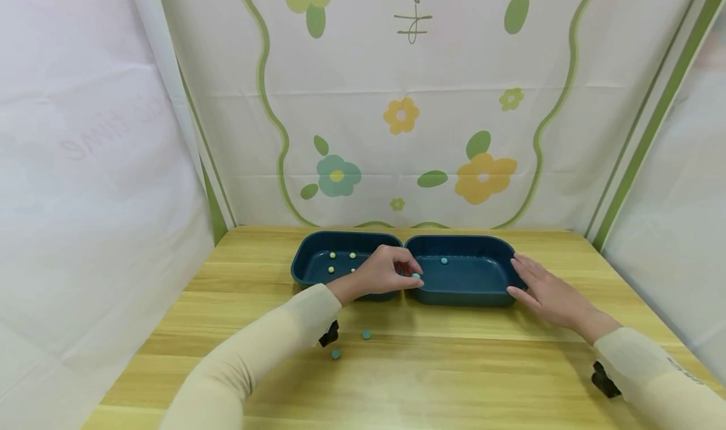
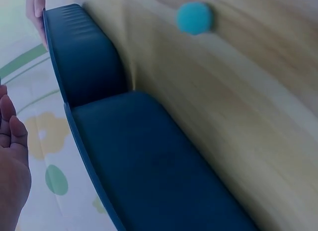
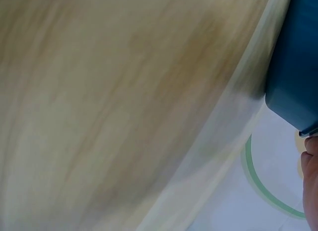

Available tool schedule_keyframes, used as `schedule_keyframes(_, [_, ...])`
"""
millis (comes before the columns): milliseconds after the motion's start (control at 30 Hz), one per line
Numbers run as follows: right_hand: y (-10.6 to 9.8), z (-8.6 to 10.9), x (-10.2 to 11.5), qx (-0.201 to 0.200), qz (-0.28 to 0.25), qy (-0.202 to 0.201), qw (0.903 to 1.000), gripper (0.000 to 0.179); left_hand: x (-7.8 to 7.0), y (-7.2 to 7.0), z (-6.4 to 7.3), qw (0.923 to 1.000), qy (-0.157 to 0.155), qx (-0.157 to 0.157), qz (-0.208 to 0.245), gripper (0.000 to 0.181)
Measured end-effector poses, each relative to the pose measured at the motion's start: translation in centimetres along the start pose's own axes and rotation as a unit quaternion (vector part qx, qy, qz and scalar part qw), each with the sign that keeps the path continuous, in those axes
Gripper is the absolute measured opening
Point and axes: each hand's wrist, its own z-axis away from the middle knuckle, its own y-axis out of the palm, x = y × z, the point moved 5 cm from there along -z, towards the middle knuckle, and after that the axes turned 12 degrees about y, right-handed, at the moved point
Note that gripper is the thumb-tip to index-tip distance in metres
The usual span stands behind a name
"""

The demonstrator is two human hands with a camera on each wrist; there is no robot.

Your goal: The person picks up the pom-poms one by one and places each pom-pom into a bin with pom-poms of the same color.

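Between thumb and fingertips my left hand [image 1: 388, 270] pinches a small blue ball [image 1: 416, 276], held over the near left corner of the right blue tray [image 1: 465, 298]. Another blue ball [image 1: 444, 261] lies inside that tray. My right hand [image 1: 549, 293] rests with extended fingers on the tray's right end. To the left stands a second blue tray [image 1: 317, 277] holding several pale yellow balls [image 1: 332, 255], partly hidden by my left hand. In the left wrist view, the left hand [image 2: 12, 156] appears above the tray walls; the right wrist view catches just the edge of the right hand [image 3: 311, 179].
Two loose blue balls, one farther [image 1: 366, 335] and one nearer [image 1: 336, 354], lie on the wooden table [image 1: 431, 379] in front of the left tray. A white flowered cloth [image 1: 351, 102] hangs behind the table, with white cloth walls at both sides.
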Motion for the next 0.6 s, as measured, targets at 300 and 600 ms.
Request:
schedule_keyframes(300, [0.0, 0.1, 0.2, -0.006, 0.003, -0.001, 1.0000, 0.070, 1.3, 1.6, -2.8, 0.9994, -0.033, 0.010, 0.000, 0.015])
schedule_keyframes(600, [-0.2, 0.0, 0.3, 0.000, 0.002, 0.000, 1.0000, 0.071, 2.8, 3.0, -4.8, 0.9974, -0.063, 0.024, -0.025, 0.019])
